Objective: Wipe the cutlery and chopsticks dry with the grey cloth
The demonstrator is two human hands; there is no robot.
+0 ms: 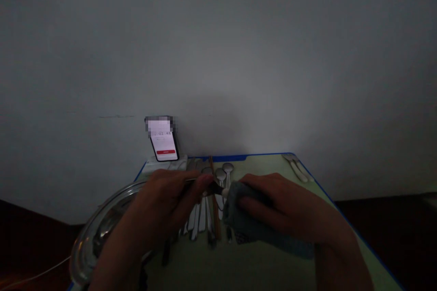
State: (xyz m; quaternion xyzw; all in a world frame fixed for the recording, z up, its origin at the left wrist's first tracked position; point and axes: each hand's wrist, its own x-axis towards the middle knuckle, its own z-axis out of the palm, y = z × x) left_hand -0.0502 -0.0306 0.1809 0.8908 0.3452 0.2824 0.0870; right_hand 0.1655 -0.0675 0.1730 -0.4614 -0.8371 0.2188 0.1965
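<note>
My left hand [170,195] is closed around a piece of cutlery [215,188], its metal part showing between my two hands. Its kind is hidden by my fingers and the dim light. A blue-green cloth [239,213] is gripped in my right hand [280,204] and wraps the pale handle end of the cutlery; one cloth end trails to the lower right. Beneath my hands, several knives [202,216] lie side by side on the table, with brown chopsticks [215,223] and spoons [227,168] to their right.
A shiny metal bowl [82,245] stands at the left, partly behind my left forearm. A lit phone [164,141] leans against the wall over a folded white cloth [148,166]. Pale-handled cutlery [298,170] lies at the table's [266,162] far right corner.
</note>
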